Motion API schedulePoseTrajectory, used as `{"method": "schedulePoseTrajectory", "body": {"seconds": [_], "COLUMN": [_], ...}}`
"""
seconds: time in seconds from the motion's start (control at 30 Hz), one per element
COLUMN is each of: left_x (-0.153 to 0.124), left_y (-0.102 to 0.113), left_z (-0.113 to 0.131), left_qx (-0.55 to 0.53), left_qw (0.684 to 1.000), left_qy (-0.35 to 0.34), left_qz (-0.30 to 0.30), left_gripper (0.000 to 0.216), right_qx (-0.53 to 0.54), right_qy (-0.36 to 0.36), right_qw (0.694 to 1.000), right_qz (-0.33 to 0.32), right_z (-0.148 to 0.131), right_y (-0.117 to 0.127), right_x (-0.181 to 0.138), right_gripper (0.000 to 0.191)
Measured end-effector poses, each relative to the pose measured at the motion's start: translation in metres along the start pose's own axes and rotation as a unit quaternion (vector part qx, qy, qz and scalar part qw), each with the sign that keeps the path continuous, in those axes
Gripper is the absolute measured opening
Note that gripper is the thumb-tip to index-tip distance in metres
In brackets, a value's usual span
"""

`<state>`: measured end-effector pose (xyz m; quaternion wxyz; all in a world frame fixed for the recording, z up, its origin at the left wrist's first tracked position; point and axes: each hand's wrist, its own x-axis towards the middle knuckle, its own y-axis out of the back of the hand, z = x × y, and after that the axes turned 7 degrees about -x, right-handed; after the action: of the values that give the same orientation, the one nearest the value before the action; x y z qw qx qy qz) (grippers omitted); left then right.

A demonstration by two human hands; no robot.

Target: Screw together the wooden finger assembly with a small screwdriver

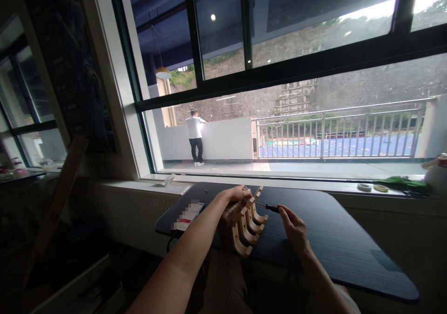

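A wooden rack [246, 232] with several curved, hook-like prongs on a bark-edged board [231, 215] rests at the near edge of the dark table. My left hand [240, 193] is closed around the far end of the board; its fingertips are partly hidden. In my right hand [292, 224] is a screwdriver [272, 208] with a black handle and thin metal shaft, gripped between thumb and fingers. The shaft points left at the farthest prong. Whether its tip touches a screw is too small to tell.
The dark table [335, 239] stands against the window sill. A phone [188, 216] lies at its left side. Tape rolls [364, 187] and a green cloth [401, 182] lie on the sill at right. Outside the window a person [195, 132] leans on a white wall.
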<state>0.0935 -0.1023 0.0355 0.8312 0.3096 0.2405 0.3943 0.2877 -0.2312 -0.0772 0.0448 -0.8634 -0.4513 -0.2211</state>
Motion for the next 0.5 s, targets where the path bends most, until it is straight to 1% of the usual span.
{"method": "schedulePoseTrajectory", "body": {"seconds": [0.17, 0.23, 0.37, 0.47, 0.5], "left_x": [0.0030, 0.0042, 0.0063, 0.0063, 0.0058], "left_y": [-0.0003, -0.0009, -0.0022, -0.0024, -0.0022], "left_z": [-0.0008, -0.0015, -0.0038, -0.0058, -0.0063], "left_qx": [0.001, -0.001, -0.007, -0.017, -0.021], "left_qw": [1.000, 1.000, 1.000, 1.000, 1.000], "left_qy": [-0.005, -0.007, -0.007, -0.012, -0.015], "left_qz": [0.005, 0.007, 0.011, 0.007, 0.004], "left_gripper": [0.058, 0.056, 0.052, 0.052, 0.052], "right_qx": [-0.006, 0.013, 0.047, 0.044, 0.039], "right_qy": [0.017, 0.022, 0.029, 0.020, 0.018], "right_qw": [0.999, 0.999, 0.998, 0.999, 0.999], "right_qz": [0.027, 0.021, -0.004, -0.005, 0.005], "right_z": [-0.0039, -0.0055, -0.0082, -0.0066, -0.0053], "right_y": [-0.0004, -0.0005, 0.0000, -0.0008, -0.0012], "right_x": [-0.0020, -0.0030, -0.0039, -0.0029, -0.0023], "right_gripper": [0.041, 0.038, 0.040, 0.043, 0.044]}}
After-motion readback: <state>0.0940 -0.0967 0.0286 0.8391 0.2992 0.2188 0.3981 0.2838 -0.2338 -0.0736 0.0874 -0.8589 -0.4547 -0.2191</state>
